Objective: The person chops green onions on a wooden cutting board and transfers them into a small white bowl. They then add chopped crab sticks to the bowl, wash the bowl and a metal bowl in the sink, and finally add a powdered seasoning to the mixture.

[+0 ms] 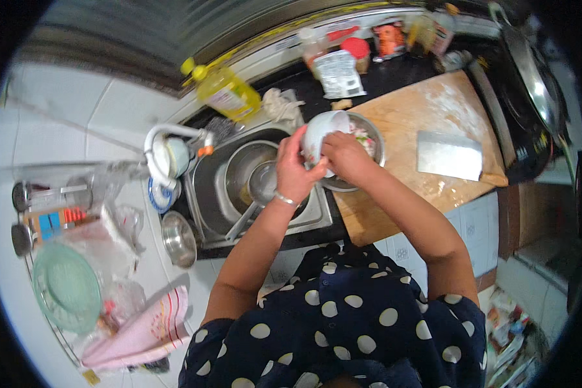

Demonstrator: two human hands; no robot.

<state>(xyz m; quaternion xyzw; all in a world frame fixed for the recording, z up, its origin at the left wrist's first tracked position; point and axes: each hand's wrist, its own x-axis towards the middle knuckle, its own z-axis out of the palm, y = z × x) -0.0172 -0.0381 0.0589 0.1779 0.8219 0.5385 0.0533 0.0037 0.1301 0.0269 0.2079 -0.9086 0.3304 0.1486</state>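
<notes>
My left hand (pixel 292 167) is gripping a white bowl (pixel 326 127) by its outer side. The bowl is tipped on its side, its mouth turned to the right. My right hand (pixel 347 156) is at the mouth of this bowl with its fingers bent; whether they pinch anything is hidden. Below both hands stands a round steel bowl (pixel 381 145), partly covered by them. Pale pinkish food with green bits (pixel 363 138) shows inside it. To the right, a cleaver (pixel 448 155) lies flat on a wooden cutting board (pixel 393 109) marked with white powder.
On the left, a steel sink (pixel 203 194) holds a metal basin (pixel 233 167) and a long-handled ladle (pixel 262 184). Behind it are a white faucet (pixel 153 140) and yellow detergent bottles (pixel 228 94). A printed packet (pixel 338 73) stands behind the board. A wok (pixel 533 77) is at far right.
</notes>
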